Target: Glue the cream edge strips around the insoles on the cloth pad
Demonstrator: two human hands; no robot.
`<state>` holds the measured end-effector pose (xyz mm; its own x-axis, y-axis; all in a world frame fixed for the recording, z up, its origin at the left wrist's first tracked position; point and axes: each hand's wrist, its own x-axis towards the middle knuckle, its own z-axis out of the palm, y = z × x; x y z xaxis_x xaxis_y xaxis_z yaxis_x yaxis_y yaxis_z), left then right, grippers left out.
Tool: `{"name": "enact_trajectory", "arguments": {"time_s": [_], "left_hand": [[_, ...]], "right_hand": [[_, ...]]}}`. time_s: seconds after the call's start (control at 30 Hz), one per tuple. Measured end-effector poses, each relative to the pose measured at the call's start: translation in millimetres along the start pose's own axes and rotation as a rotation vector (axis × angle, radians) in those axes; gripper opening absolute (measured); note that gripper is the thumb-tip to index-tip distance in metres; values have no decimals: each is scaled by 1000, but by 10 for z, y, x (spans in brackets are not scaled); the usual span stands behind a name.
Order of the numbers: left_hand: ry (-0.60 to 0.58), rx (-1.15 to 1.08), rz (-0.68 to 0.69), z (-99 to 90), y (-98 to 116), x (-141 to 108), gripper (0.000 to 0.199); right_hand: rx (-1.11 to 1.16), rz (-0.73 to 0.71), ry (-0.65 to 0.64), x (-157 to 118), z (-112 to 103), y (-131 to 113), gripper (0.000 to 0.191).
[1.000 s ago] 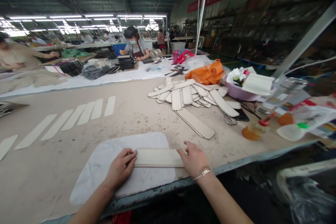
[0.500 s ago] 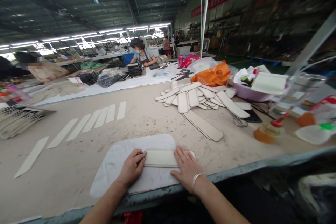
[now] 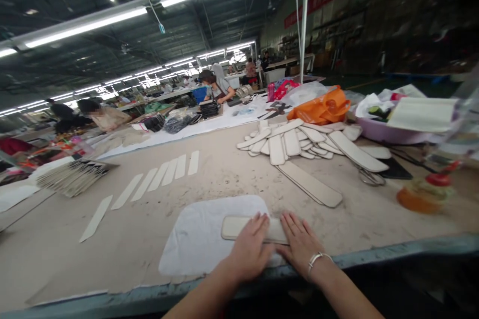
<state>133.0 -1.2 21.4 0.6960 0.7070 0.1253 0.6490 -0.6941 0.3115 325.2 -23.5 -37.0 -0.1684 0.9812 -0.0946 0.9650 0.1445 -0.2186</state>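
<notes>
A long cream strip with a rounded left end (image 3: 232, 227) lies on a white cloth (image 3: 194, 234) near the table's front edge. My left hand (image 3: 251, 246) rests flat over the middle of the strip, fingers stretched out. Just to its right, my right hand (image 3: 302, 244), with a bracelet at the wrist, presses on the strip's right part with its fingers spread; that end of the strip is hidden. Beyond my hands is a heap of similar rounded pieces (image 3: 292, 142), with long ones (image 3: 312, 184) lying in front of it.
Several thin pale strips (image 3: 160, 177) form a row at left, beside a fanned stack (image 3: 73, 177). At right are scissors (image 3: 371, 176), an amber bottle (image 3: 422, 197), a purple basin (image 3: 377, 129) and an orange bag (image 3: 322, 105). A person (image 3: 217, 87) works across the table.
My left hand has opened from a pinch at the strip's left end and moved right to lie flat on it, uncovering that end. The view has shifted, so the table appears farther right.
</notes>
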Motion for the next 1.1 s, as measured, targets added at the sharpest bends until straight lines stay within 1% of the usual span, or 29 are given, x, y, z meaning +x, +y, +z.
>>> {"name": "enact_trajectory", "arguments": {"time_s": [0.03, 0.07, 0.1, 0.13, 0.17, 0.2, 0.3, 0.37, 0.4, 0.47, 0.53, 0.63, 0.7, 0.8, 0.83, 0.87, 0.93, 0.97, 1.0, 1.07, 1.1], "left_hand": [[-80, 9, 16, 63, 142, 75, 60], [-146, 20, 19, 113, 236, 126, 64], [-194, 34, 12, 144, 274, 146, 66], [-227, 54, -3, 155, 254, 129, 68], [-251, 79, -20, 146, 181, 75, 68], [-268, 111, -40, 119, 65, -10, 69], [-274, 237, -133, -9, -388, -361, 68], [-260, 303, -170, -81, -635, -566, 65], [-251, 321, -172, -102, -716, -637, 65], [-239, 324, -160, -119, -796, -697, 63], [-232, 292, -164, -128, -807, -657, 59], [-232, 212, -201, -194, -796, -468, 48], [-259, 160, -251, -269, -805, -310, 38], [-287, 140, -331, -367, -841, -101, 23], [-274, 135, -352, -387, -854, -47, 26], [-255, 125, -367, -401, -867, -2, 34], [-238, 80, -382, -421, -888, 61, 53], [-250, 52, -379, -430, -892, 81, 56], [-276, 26, -371, -442, -889, 93, 53], [-306, -40, -383, -474, -858, 95, 36], [-307, -104, -406, -492, -828, 85, 29]], "right_hand": [[-13, -1, -2, 2, 14, 8, 69], [-24, -6, 0, 3, 23, 16, 66], [-29, -13, 4, 2, 27, 23, 65], [-27, -20, 9, 1, 25, 27, 66], [-19, -27, 14, -1, 17, 29, 69], [-7, -28, 15, -3, 5, 29, 72], [33, -25, 6, -7, -41, 24, 75], [59, -25, -2, -6, -63, 21, 76], [74, -26, -4, -5, -70, 19, 76], [103, -21, -2, 0, -83, 15, 74], [132, 20, 8, 8, -111, 10, 70], [171, 124, 73, 23, -191, 13, 67], [207, 152, 117, 29, -252, 22, 70], [312, 150, 133, 35, -307, 41, 80], [365, 153, 139, 38, -311, 46, 83], [428, 154, 154, 44, -311, 50, 84], [574, 160, 214, 62, -309, 57, 82], [656, 174, 252, 75, -311, 63, 79], [748, 198, 292, 87, -319, 74, 75], [945, 262, 360, 108, -354, 114, 65], [1029, 289, 373, 113, -379, 143, 59]]}}
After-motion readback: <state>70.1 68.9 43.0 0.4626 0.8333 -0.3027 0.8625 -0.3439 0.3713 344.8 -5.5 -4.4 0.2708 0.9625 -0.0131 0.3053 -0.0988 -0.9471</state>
